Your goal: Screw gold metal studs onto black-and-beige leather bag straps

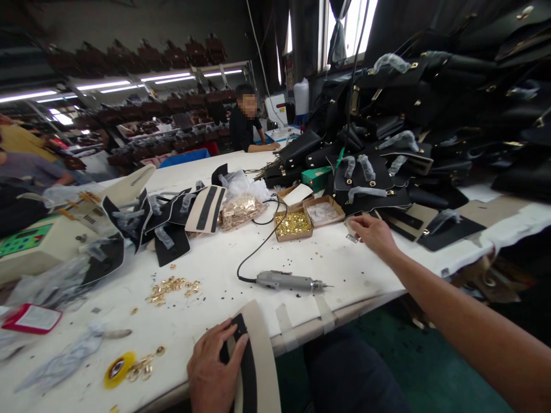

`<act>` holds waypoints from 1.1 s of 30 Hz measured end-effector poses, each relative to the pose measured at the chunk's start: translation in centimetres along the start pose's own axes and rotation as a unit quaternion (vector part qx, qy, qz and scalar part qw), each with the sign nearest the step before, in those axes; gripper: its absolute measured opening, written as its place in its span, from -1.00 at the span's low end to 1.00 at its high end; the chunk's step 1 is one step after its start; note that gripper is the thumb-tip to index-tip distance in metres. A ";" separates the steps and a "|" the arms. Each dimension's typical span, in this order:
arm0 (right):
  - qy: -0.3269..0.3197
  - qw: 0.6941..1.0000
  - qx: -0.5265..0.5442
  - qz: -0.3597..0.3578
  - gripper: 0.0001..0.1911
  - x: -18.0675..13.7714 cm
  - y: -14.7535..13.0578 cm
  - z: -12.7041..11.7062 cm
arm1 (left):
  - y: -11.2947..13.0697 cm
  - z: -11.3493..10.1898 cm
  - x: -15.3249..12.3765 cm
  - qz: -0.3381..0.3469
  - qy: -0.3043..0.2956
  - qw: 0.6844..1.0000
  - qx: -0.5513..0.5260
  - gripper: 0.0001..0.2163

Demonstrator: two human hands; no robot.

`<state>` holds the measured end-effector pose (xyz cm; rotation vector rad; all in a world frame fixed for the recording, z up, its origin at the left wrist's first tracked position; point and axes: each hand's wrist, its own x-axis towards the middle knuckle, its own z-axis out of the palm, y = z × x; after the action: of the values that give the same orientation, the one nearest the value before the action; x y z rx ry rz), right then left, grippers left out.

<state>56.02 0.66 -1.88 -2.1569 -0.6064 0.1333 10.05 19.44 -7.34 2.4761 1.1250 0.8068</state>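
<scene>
My left hand [216,367] grips a beige bag panel with black strips [262,350] at the table's front edge. Its thumb and fingers press on a black strip. Out to the right, my right hand [373,232] is closed in a pinch on a small flat shiny piece [352,237], whose kind I cannot make out. Just left of that hand stands a small cardboard box of clear pieces [323,211], beside a box of gold-coloured hardware [294,225]. A grey electric screwdriver [289,281] lies between my hands, its bit pointing right.
Black bags [387,126] are heaped at the right. Black flaps [171,244], gold fittings [167,288], a yellow tape roll [119,370] and a cream machine [38,246] occupy the left side. A person [247,123] sits across the table [206,310]. The screwdriver's cord loops backward.
</scene>
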 end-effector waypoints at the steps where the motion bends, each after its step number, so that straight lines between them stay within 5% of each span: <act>1: -0.012 1.000 -0.012 -0.008 -0.60 -0.1 0.1 0.1 | 0.0 0.0 0.0 0.000 0.000 1.000 0.000 -0.57; 6: -0.065 0.991 -0.104 -0.052 -0.76 -0.5 0.7 1.8 | 0.2 -0.2 0.1 -0.007 0.000 1.000 0.000 -0.55; 18: -0.100 0.963 -0.239 -0.069 -0.80 0.2 0.0 3.8 | 0.2 -0.3 -0.1 -0.013 -0.003 1.000 0.002 -0.60; 27: -0.090 0.982 -0.157 -0.061 -0.75 -0.1 -0.8 3.1 | -0.5 0.0 -0.3 -0.006 0.015 1.000 0.006 -0.64; 33: -0.102 0.992 -0.023 -0.071 -0.64 0.4 -4.6 3.3 | -1.6 0.3 -0.5 0.016 0.017 0.999 0.024 -0.70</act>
<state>53.65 5.52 -0.30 -2.1516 -0.8854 0.2664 9.03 20.13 -8.53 2.5352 1.1328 0.8438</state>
